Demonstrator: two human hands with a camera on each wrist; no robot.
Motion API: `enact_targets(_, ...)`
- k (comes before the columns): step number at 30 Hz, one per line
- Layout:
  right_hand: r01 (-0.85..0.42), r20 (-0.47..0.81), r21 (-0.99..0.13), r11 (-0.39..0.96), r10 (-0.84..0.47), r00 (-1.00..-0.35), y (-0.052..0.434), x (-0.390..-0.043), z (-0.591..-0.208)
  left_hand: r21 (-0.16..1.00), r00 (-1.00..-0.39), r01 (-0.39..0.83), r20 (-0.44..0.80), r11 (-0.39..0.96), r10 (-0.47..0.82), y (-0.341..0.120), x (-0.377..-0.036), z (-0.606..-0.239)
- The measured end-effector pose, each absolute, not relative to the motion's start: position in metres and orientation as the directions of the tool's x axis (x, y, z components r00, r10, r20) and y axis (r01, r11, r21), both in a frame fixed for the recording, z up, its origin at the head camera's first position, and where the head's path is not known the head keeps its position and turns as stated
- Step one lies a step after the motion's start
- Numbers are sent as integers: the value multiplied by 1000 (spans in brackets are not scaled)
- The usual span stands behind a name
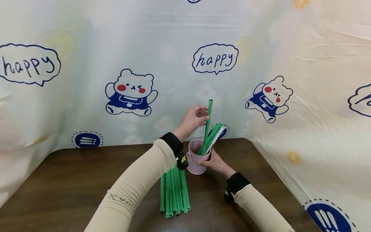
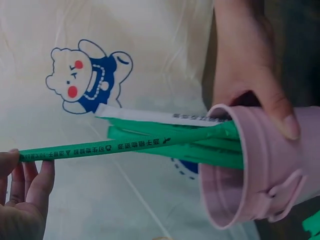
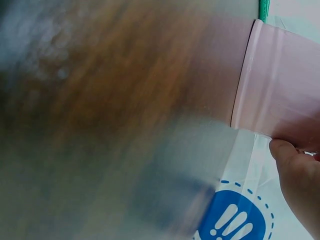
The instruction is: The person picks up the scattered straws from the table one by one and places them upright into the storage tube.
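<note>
My left hand [image 1: 193,119] pinches the upper end of one long green wrapped straw [image 2: 115,147], printed with dark lettering. The straw's lower end is inside a small pink bucket [image 1: 195,166]. Around the bucket's side curls my right hand [image 1: 216,163], its thumb against the wall in the left wrist view. Several more green straws [image 2: 200,152] lean out of the bucket, together with one white-wrapped straw [image 2: 165,114]. In the right wrist view the bucket [image 3: 285,85] appears at the right, touched by the right thumb; its contents are mostly hidden there.
A bundle of green straws [image 1: 174,193] lies on the brown wooden table [image 1: 95,187], in front of the bucket and partly beneath the left forearm. Behind the table hangs a pale printed cloth [image 1: 174,64] with cartoon bears, its right side sloping down along the table edge.
</note>
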State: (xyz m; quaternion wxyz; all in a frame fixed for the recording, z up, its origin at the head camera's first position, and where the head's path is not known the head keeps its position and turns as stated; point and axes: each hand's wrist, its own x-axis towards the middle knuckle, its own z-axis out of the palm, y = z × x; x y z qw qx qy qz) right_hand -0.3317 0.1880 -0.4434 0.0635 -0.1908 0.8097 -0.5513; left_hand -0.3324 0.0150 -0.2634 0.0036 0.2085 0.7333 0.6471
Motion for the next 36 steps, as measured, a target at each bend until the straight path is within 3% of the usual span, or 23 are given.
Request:
enact_targets(21,-263,125,-923,282,-426,-896,188,-332,-443,823,-838,466,294,324,459,40,-332,-337)
enact_targets(36,-256,115,-921,295,-421,-900,189,-331,-442,827,-877,414,250,380,411,40,-328,-349)
